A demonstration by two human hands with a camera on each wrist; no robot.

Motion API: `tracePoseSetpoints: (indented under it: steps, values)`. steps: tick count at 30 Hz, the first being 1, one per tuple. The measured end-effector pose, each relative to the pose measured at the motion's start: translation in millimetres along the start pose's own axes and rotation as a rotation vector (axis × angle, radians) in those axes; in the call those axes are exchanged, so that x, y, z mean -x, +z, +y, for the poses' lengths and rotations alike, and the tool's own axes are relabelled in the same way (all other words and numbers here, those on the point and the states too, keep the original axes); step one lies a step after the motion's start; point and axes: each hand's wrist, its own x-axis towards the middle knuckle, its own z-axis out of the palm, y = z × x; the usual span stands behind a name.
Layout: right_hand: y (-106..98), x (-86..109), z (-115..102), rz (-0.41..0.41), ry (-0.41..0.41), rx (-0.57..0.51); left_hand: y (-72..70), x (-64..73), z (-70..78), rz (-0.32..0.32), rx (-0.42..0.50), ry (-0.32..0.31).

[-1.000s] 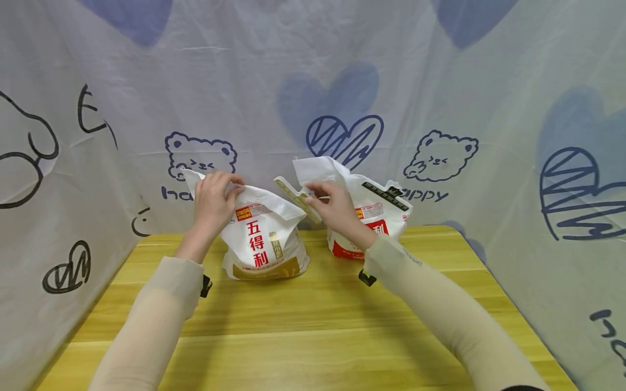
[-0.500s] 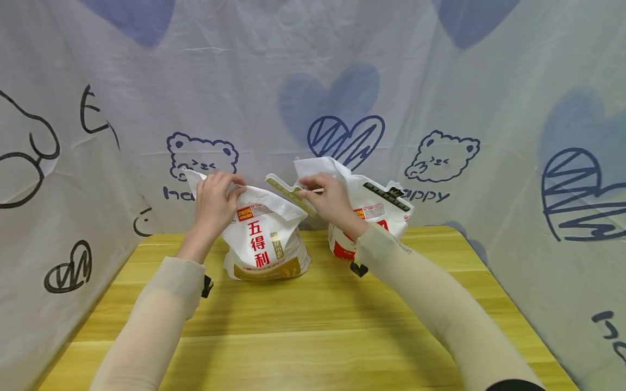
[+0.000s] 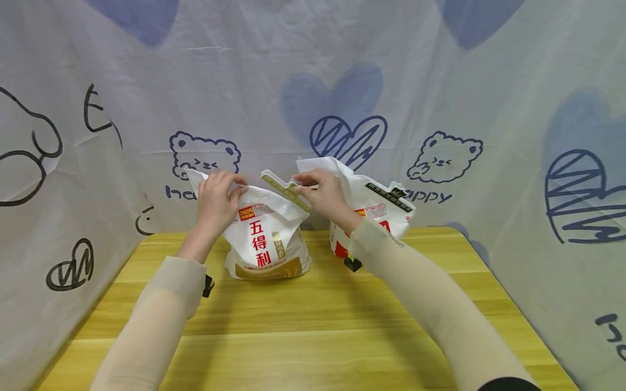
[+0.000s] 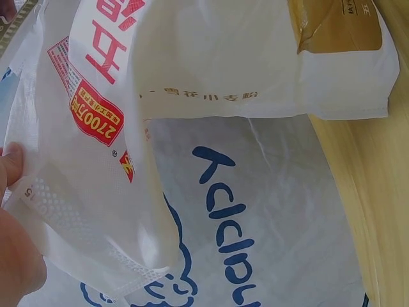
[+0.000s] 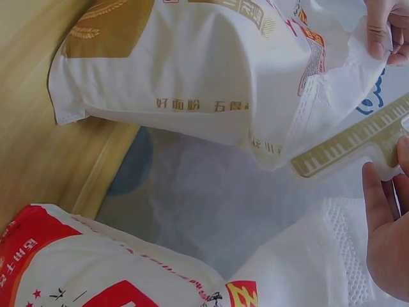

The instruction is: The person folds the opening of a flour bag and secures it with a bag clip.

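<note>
My left hand (image 3: 217, 198) pinches the folded top edge of a white flour bag (image 3: 269, 239) with red lettering and a gold base band, standing at the left. In the left wrist view, thumb and finger grip the white edge of this bag (image 4: 217, 57). My right hand (image 3: 325, 198) holds a long gold-and-white bag clip (image 3: 281, 190) by its handle, close to the top right of the bag. The right wrist view shows the clip (image 5: 348, 144) slanting beside the bag's upper corner; whether they touch I cannot tell.
A second white flour bag (image 3: 359, 190) with red print stands to the right, partly behind my right hand. A black bag clip (image 3: 388, 196) sits across its top. Both bags rest on a wooden table (image 3: 274, 336), with a printed curtain (image 3: 264, 98) behind and at both sides.
My right hand and the gold-and-white bag clip have moved left, closer over the top of the left flour bag. The left hand keeps its grip in place.
</note>
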Motion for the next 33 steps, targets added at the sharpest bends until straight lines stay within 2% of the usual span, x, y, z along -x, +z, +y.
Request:
tracePoseSetpoints:
  steps: [7,20,33]
  values:
    - [6.5,-3.4,-2.2,-0.017,-0.021,-0.003,0.5,1.1,-0.3,-0.003,-0.001,-0.004]
    - [18.6,-5.0,-2.3,-0.023,0.004,-0.005,0.7,2.5,-1.6,0.013,0.000,0.004]
    - [27.0,-4.8,1.9,-0.049,0.006,-0.011,-1.1,1.4,-1.4,0.013,0.017,-0.015]
